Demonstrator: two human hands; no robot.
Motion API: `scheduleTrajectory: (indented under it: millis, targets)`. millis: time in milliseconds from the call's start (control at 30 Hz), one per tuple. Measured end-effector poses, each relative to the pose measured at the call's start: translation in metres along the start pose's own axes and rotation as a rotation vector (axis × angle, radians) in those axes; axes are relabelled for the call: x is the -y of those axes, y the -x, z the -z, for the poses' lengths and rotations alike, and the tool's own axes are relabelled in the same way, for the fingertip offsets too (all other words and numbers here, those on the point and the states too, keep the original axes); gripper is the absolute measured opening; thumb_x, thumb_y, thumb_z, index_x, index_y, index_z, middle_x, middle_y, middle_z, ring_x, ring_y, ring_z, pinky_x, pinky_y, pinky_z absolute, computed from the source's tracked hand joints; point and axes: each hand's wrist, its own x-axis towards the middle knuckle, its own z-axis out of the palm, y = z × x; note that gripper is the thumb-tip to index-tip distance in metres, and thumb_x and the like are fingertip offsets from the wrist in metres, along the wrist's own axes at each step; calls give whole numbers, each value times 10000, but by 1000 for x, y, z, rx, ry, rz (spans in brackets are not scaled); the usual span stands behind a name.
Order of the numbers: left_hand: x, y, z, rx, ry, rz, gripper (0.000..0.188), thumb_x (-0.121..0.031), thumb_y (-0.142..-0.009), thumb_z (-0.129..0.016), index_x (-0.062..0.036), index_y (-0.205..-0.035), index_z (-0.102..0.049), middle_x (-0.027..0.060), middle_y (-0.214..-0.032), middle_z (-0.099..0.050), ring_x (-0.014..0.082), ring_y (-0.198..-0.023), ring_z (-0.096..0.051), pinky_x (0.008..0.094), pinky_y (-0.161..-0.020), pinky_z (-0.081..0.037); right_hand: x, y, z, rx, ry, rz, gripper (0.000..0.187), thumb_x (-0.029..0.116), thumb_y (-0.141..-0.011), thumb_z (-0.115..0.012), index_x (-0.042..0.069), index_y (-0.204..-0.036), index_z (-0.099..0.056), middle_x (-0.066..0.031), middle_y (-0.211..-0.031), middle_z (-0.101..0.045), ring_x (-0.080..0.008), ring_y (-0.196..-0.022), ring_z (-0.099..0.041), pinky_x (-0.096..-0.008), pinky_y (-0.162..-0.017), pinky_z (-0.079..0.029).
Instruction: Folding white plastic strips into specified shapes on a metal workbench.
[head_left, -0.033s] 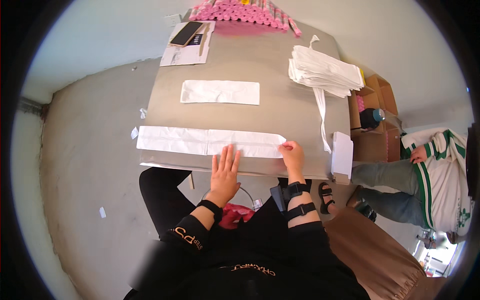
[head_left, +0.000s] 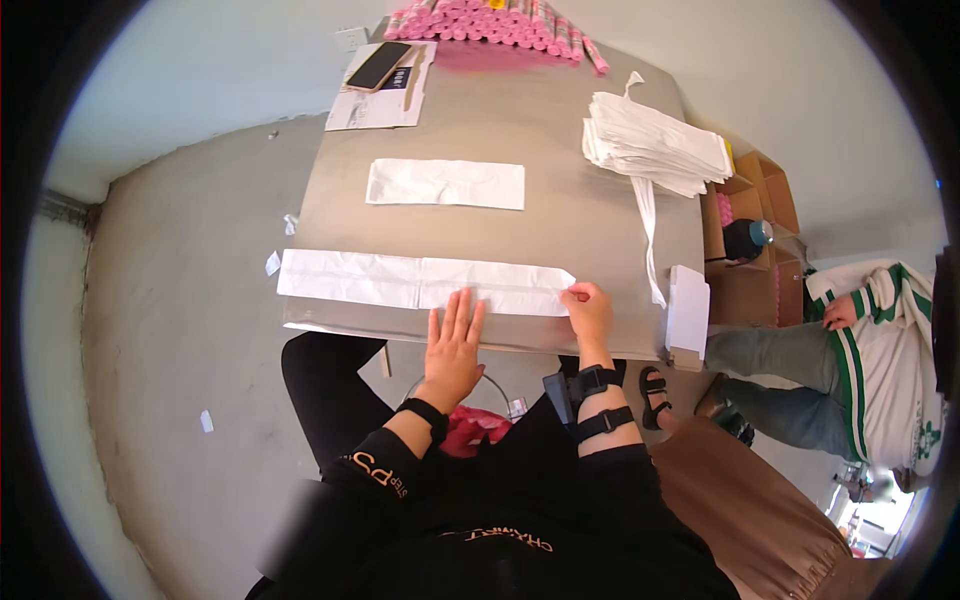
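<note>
One long, narrow, flat white strip of thin, paper-like sheet material (head_left: 350, 278), lightly creased, a crosswise fold line near mid-length; lies along the near edge of a smooth grey-brown tabletop (head_left: 545, 100). One bare left hand (head_left: 454, 350): fingers straight, slightly parted, tips flat upon the strip. One bare right hand (head_left: 590, 312): thumb and forefinger brought together, pinching the strip's right end, where one corner is cut or folded aslant. One shorter white rectangle, wrinkled (head_left: 445, 184), beyond the strip. One layered stack of limp white folded sheets (head_left: 655, 142), edges uneven, far right. One heap of slender pink cylindrical rolls (head_left: 480, 25), far edge. One dark, glossy-faced phone (head_left: 380, 66), on flat printed cardboard (head_left: 365, 112), far left.
</note>
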Motion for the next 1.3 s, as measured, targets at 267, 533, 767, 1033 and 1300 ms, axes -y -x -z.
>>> scheduleTrajectory:
  millis: [267,533,767,1033,1300]
  targets:
    - [4,4,1,7,-12,35,1028,-282,-635,-762,-78,-1433,-146,148,-1496,-88,289,-1389,-93,484,-1095,-148,13,9,-16,-250,-34,25,459,379,-662,-740,36,-940,-616,-85,-836,-627,-233,-792,-589,-355,-741,-468]
    - [6,4,-2,-19,21,24,993,-204,-631,-731,-76,-1432,-158,145,-1495,-105,285,-1389,-99,479,-1098,-140,3,-1,-8,57,-87,-52,513,393,-639,-755,10,-957,-633,-79,-815,-618,-226,-790,-587,-337,-687,-474]
    - [5,3,-6,-81,39,13,966,-165,-628,-708,-82,-1429,-174,140,-1494,-121,282,-1388,-110,483,-1097,-141,-8,0,-14,-218,33,171,289,289,-680,-717,49,-829,-655,-79,-793,-603,-244,-774,-568,-361,-727,-466]
    - [6,5,-10,-35,-3,23,1008,-212,-631,-735,-86,-1435,-141,139,-1498,-98,282,-1390,-99,486,-1099,-137,9,7,-6,-133,-157,94,275,232,-738,-689,6,-888,-641,-99,-812,-652,-194,-732,-621,-301,-666,-480]
    - [6,3,-7,-21,-9,29,1045,-253,-621,-755,-78,-1437,-126,153,-1495,-88,299,-1388,-91,492,-1099,-133,13,12,-1,-62,-55,8,243,225,-749,-662,43,-908,-632,-82,-798,-662,-213,-737,-630,-321,-675,-482]
